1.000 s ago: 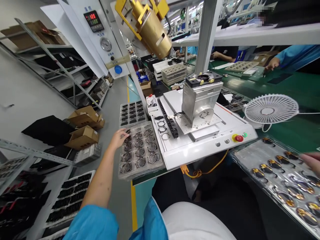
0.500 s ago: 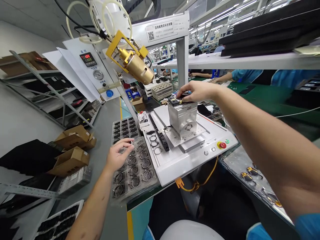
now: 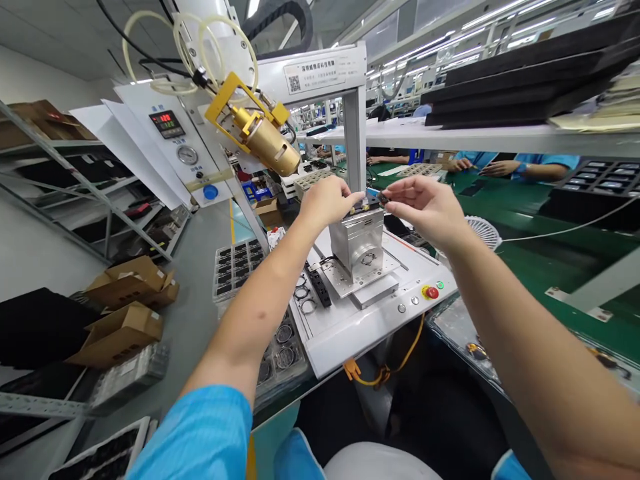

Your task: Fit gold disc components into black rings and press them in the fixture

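A silver metal block fixture (image 3: 355,243) stands on the machine's white bed, with a black plate (image 3: 369,202) and small brass-coloured pieces on its top. From the left, my left hand (image 3: 326,200) reaches to the fixture's top edge. Its fingers are curled and the thumb points at the plate; whatever is in them is hidden. Just right of the fixture's top, my right hand (image 3: 425,205) pinches a small dark part (image 3: 383,198) between thumb and fingertips. Below my left arm, a clear plastic tray (image 3: 300,363) holds round metal rings.
A gold dispensing head (image 3: 273,147) hangs above and left of the fixture. Beside the fixture lies a black strip (image 3: 319,285). A red emergency button (image 3: 431,292) sits on the bed's front edge. A white fan (image 3: 483,231) stands right; co-workers' hands (image 3: 500,167) show behind.
My left hand has moved from the ring tray up to the fixture's top. My right hand has come off the fixture to the right, with a small dark part in its fingertips.
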A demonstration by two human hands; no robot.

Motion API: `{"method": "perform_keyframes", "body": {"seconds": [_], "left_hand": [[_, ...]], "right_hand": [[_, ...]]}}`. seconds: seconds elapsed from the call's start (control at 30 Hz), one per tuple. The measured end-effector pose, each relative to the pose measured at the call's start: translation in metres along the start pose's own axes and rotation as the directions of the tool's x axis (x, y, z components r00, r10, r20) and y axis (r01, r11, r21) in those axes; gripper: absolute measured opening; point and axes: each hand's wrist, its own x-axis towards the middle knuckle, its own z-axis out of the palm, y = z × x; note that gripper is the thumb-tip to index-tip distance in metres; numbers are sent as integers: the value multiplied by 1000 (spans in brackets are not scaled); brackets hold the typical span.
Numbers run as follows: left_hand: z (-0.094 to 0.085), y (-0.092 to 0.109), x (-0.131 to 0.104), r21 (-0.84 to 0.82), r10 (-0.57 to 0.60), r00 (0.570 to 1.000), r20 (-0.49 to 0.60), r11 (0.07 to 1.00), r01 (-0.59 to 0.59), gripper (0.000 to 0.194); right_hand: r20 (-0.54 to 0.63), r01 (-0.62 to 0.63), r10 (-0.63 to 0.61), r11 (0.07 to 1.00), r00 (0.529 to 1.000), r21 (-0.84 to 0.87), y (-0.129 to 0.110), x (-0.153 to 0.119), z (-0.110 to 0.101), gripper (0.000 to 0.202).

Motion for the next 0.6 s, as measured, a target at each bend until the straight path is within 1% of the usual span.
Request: {"method": "perform_keyframes", "body": {"seconds": [0.03, 0.1, 0.17, 0.23, 0.27, 0.3, 0.33, 0.37, 0.43, 0.47, 0.5, 0.53, 0.6], "left_hand": [[2, 3, 11, 19, 3, 998, 58, 1000, -4, 47], [4, 4, 22, 18, 26, 989, 146, 999, -29, 55], [2, 0, 19, -11, 82, 978, 194, 997, -81, 57], [1, -8, 7, -60, 168, 961, 221, 986, -159, 53], [1, -12, 0, -86, 207, 952, 223, 977, -193, 49], [3, -16, -7, -104, 239, 947, 216, 970, -221, 43], [6, -20, -14, -108, 260, 945, 199, 964, -243, 39], [9, -23, -19, -98, 272, 945, 181, 961, -258, 43], [15, -29, -23, -55, 281, 947, 157, 960, -275, 62], [18, -32, -24, -39, 285, 945, 161, 959, -282, 69], [18, -33, -24, -37, 290, 941, 174, 957, -288, 72], [18, -34, -24, -48, 297, 936, 187, 955, -293, 72], [14, -34, -31, -84, 309, 931, 192, 951, -298, 71]], "right_hand": [[-9, -24, 24, 1000, 1000, 7, -2, -13, -6, 33], [-25, -68, 69, 997, 997, 21, -4, -42, -21, 35], [-48, -138, 138, 990, 989, 17, 1, -74, -39, 33], [-84, -244, 244, 970, 966, 3, 14, -108, -57, 32], [-107, -314, 312, 950, 944, -1, 24, -124, -65, 32], [-129, -393, 390, 919, 912, -5, 36, -139, -72, 34], [-142, -480, 473, 877, 869, -15, 49, -153, -78, 39], [-145, -566, 555, 824, 819, -43, 63, -164, -82, 46], [-127, -690, 678, 704, 724, -171, 90, -181, -83, 65], [-109, -709, 710, 655, 696, -262, 102, -186, -82, 75], [-88, -700, 723, 619, 685, -356, 112, -190, -78, 83], [-64, -669, 723, 597, 687, -443, 121, -193, -74, 87], [-32, -589, 706, 565, 707, -578, 133, -198, -64, 90]]}}
